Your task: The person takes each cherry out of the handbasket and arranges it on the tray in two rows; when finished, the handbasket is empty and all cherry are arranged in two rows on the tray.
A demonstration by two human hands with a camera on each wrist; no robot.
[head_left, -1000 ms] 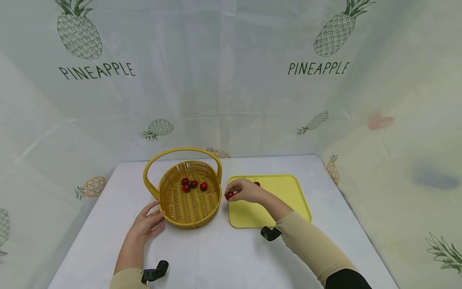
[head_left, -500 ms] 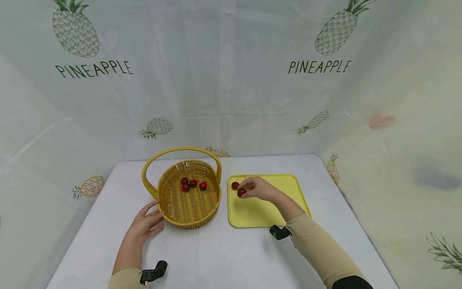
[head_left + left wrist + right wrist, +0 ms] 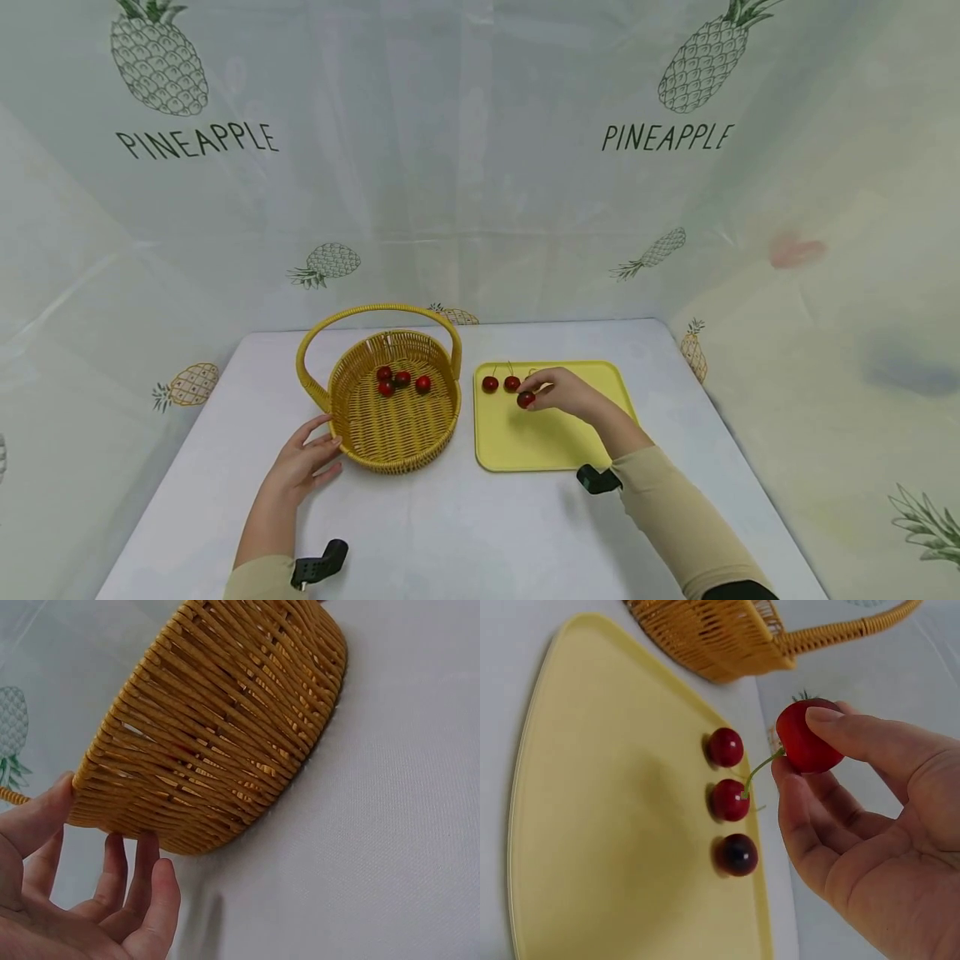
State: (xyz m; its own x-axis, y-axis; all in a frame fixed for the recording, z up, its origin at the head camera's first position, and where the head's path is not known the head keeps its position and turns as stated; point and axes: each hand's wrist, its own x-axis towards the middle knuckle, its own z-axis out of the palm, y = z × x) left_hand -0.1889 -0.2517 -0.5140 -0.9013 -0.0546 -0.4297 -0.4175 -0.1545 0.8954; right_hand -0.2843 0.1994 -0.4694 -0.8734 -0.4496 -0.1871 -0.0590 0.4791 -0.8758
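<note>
In the head view my right hand (image 3: pixel 562 396) is over the yellow tray (image 3: pixel 495 442), pinching a dark red cherry (image 3: pixel 527 400) between thumb and fingertips. The right wrist view shows this held cherry (image 3: pixel 806 739) raised, its thin green stem pointing toward the tray. Three more cherries lie in a row along the tray's far side, the middle one (image 3: pixel 730 800) bright red and one end one (image 3: pixel 736 855) nearly black. My left hand (image 3: pixel 300 462) touches the rim and outer side of the yellow woven basket (image 3: pixel 393 437), fingers relaxed. Several cherries (image 3: pixel 402 380) lie inside the basket.
Basket and tray stand side by side on a white table (image 3: pixel 435 533), a narrow gap between them. The basket's tall handle (image 3: pixel 375 309) arches over its far side. A pale curtain (image 3: pixel 480 167) printed with pineapples hangs behind the table.
My right hand has moved rightward over the tray with the pinched cherry, uncovering two cherries at the tray's far left. My left hand stays at the basket.
</note>
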